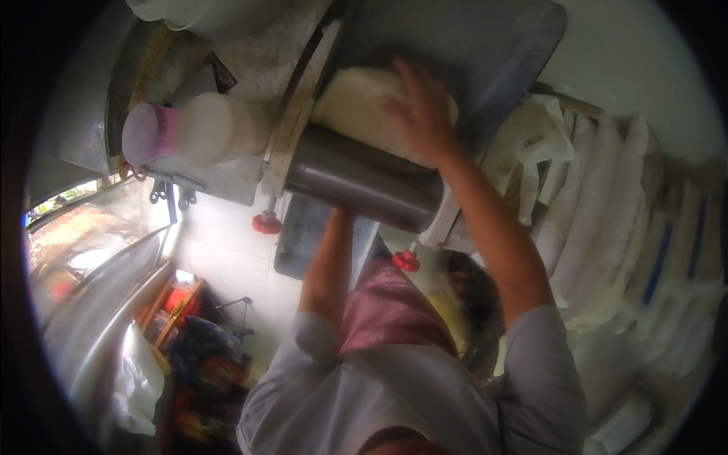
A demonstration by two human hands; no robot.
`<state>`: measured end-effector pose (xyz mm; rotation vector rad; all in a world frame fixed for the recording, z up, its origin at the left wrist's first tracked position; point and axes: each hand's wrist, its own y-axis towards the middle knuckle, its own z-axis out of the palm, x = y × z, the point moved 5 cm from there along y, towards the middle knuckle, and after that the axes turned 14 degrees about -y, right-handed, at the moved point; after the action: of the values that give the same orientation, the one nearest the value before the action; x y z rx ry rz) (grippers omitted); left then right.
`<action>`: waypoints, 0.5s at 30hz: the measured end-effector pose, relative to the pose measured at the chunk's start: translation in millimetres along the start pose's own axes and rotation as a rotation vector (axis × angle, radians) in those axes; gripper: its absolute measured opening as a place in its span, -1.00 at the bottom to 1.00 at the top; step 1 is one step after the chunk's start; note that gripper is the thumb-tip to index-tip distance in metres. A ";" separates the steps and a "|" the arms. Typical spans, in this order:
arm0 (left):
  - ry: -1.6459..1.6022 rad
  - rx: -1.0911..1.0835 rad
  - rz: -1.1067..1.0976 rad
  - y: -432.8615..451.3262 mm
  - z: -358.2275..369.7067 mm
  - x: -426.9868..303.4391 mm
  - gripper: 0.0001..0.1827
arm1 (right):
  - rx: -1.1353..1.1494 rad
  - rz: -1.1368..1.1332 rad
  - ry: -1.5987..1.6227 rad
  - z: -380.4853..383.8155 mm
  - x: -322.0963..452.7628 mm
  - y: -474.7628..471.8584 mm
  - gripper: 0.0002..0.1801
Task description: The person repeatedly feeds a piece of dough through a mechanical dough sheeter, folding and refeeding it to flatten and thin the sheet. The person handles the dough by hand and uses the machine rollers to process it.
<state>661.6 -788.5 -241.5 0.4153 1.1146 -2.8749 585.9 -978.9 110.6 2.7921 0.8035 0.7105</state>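
Note:
A dough sheeter's dark metal roller [364, 179] lies crosswise in front of me. Behind it, a rounded slab of pale dough [352, 105] rests on the sloping metal feed tray [483, 51]. My right hand [421, 111] reaches over the roller with fingers apart, at the dough's right part; blur hides whether the palm presses on it. Below the roller, my left forearm [327, 256] goes underneath, so the left hand is out of view. A lower metal tray [301, 239] shows beside that forearm. Red knobs [266, 223] project at both ends of the roller frame.
Left of the machine are a whitish round tub [207, 131] and a pink-sided container [148, 133]. Stacked white sacks [591, 199] stand close on my right. A white plastic bag [139, 381] hangs at lower left, beside a wooden rack [170, 307].

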 end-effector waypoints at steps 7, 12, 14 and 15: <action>0.391 0.079 0.155 -35.5 -15.9 -9.3 -0.47 | -0.058 0.079 0.111 -31.7 84.1 -93.4 -0.46; 0.996 0.196 0.386 -40.4 -8.7 -18.8 -0.49 | 0.238 0.386 0.483 -8.8 119.4 -216.8 -0.54; 1.077 0.183 0.410 -43.3 -10.7 -15.9 -0.49 | 0.484 0.539 0.551 17.7 115.9 -274.7 -0.57; 0.747 0.101 0.289 -37.0 -22.2 -12.8 -0.49 | 0.572 0.541 0.548 30.8 115.3 -302.4 -0.60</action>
<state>674.6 -747.1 -229.6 1.5946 0.8462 -2.5540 546.4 -662.2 49.1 3.4231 0.3230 1.6102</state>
